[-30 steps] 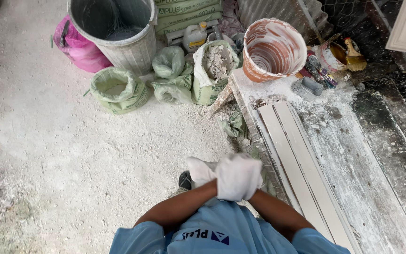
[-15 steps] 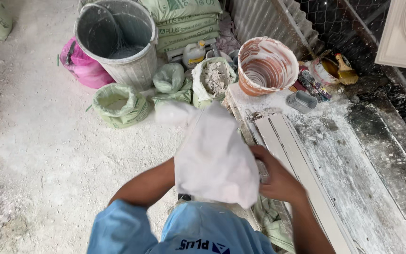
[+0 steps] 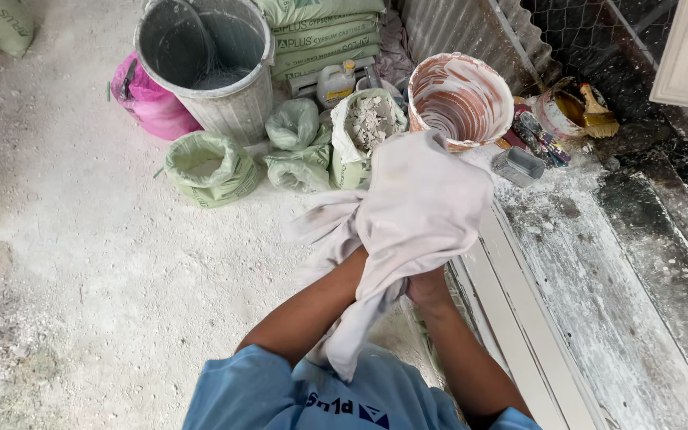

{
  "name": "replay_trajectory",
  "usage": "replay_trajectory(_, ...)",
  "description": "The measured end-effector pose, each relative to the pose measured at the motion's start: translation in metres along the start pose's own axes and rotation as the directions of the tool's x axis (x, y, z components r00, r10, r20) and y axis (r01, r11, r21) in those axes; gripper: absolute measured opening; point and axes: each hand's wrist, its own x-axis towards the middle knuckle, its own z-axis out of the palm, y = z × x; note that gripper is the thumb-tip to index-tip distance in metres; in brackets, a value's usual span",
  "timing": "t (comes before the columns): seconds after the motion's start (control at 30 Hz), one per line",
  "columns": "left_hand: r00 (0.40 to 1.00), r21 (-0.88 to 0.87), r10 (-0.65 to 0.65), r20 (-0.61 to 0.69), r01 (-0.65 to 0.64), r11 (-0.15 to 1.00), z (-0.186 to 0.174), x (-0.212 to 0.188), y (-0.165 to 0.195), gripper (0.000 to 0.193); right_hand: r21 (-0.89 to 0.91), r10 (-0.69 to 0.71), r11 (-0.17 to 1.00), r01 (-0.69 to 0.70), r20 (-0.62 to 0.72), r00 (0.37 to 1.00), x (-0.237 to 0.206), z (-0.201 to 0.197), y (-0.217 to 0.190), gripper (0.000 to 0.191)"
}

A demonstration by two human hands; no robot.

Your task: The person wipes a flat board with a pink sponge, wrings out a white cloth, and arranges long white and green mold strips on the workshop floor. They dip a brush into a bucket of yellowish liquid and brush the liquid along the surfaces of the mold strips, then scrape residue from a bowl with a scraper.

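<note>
1. a pale grey-white cloth point(image 3: 428, 207) is held up in front of the chest with both hands, over the near edge of the tabletop point(image 3: 639, 318).
2. left hand point(image 3: 360, 267) is almost wholly wrapped under the cloth; only the forearm is seen. whether its fingers are curled or spread cannot be told.
3. right hand point(image 3: 428, 285) is seen at the wrist and heel only, closed on the bunched lower part of the cloth.
4. cloth: soft, thin, limp, creased, dusted with plaster; one tail hangs toward the blue shirt point(image 3: 344, 394), another trails out on the left-hand side.
5. handling judgement: the bunch is best kept gathered tight in the right hand so the loose tails are not dragged through the powder; the fabric should be worked evenly round the covered hand, not twisted.
6. tabletop: dark, streaked with dried white plaster; long pale moulding strips point(image 3: 519, 318) lie along its near edge, flat and straight.
7. beyond the cloth stands a round bucket point(image 3: 459, 95) crusted red-brown and white inside; a small grey rectangular tub point(image 3: 517, 166) is just beside it.
8. floor point(image 3: 81, 263) is rough and powder-coated; on it are a grey metal bin point(image 3: 209, 68), green sacks point(image 3: 209, 167), a pink bag point(image 3: 149, 103).
</note>
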Motion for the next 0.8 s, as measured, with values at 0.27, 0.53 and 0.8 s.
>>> replay_trajectory(0.27, 0.999, 0.730, -0.010, -0.037, 0.034, 0.683, 0.009, -0.067, -0.022, 0.050, -0.049, -0.127, 0.991, 0.122, -0.099, 0.987, -0.001, -0.025, -0.015, 0.073)
replay_trajectory(0.53, 0.947, 0.821, 0.169, 0.272, -0.320, 0.472, -0.007, -0.089, 0.062, 0.052, 0.084, 0.047, 0.996, -0.040, -0.092, 0.995, 0.024, -0.049, -0.043, 0.051)
replay_trajectory(0.8, 0.743, 0.181, 0.669, 0.000, -0.658, 0.731, -0.009, -0.062, 0.124, 0.046, 0.233, 0.169, 0.945, -0.231, 0.258, 0.951, 0.009, -0.033, -0.008, 0.051)
